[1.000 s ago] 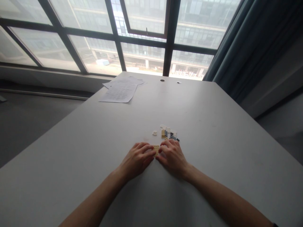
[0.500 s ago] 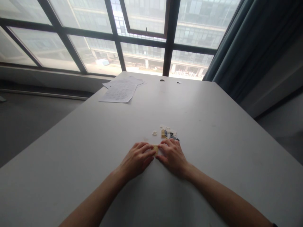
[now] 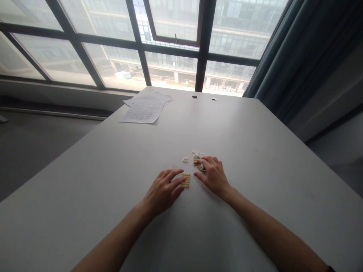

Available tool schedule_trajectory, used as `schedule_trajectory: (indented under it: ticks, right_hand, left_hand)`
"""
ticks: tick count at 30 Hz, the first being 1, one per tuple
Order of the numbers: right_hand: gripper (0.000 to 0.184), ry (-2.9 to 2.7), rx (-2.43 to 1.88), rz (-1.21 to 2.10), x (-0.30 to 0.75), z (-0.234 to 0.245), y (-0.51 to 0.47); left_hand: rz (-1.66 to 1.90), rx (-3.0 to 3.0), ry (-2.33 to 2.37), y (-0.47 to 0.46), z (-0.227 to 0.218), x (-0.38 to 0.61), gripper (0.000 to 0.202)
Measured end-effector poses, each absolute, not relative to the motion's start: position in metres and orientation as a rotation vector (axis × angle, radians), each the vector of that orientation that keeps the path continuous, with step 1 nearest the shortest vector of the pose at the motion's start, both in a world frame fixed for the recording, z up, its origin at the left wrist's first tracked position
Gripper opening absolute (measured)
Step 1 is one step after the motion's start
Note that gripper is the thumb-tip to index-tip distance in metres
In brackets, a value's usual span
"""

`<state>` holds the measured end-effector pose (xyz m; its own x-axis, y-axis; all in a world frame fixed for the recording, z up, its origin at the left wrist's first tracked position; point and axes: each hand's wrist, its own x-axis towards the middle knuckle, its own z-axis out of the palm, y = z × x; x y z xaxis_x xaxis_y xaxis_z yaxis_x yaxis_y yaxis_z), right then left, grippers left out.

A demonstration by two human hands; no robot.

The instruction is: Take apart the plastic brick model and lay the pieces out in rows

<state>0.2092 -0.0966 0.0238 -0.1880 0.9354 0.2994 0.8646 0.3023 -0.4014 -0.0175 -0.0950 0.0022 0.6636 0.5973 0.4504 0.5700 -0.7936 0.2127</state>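
Observation:
A small tan studded toy-brick plate (image 3: 187, 180) lies on the white table (image 3: 255, 158) in front of me. My left hand (image 3: 164, 189) holds it at its left side, with a finger over its studs and the thumb by the near corner. My right hand (image 3: 213, 175) is apart from the plate, its fingers spread over a small pile of bricks. A tan brick (image 3: 195, 160) shows at the pile's left side. The hand hides much of the pile.
A small white piece (image 3: 185, 159) lies left of the pile. Written sheets of paper (image 3: 144, 109) rest at the table's far left. Two round holes, one a dark grommet (image 3: 194, 97), are near the far edge. Beyond are windows and a dark curtain (image 3: 272, 56) on the right.
My right hand has let go of the tan plate and moved up and right over the brick pile. My left hand has stayed at the plate.

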Motion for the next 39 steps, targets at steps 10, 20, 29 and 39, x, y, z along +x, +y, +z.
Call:
schedule_trajectory:
  ticks: [10,20,29,39]
  right_hand:
    - [0.027,-2.215,-1.75,0.158,0.206,0.024,-0.051]
    - [0.024,-2.194,-1.613,0.205,0.21,0.025,-0.049]
    - [0.027,-1.181,-0.925,1.699,0.19,0.033,-0.112]
    - [0.029,-0.501,-0.701,2.031,0.175,0.022,-0.146]
  left_hand:
    - [0.849,2.811,0.98,-0.095,0.003,-0.017,0.021]
    - [0.956,2.802,0.983,-0.095,0.002,-0.015,0.02]
    - [1.445,2.653,0.982,-0.105,0.014,-0.006,0.042]
    - [1.485,2.589,0.854,-0.112,0.016,0.0,0.031]
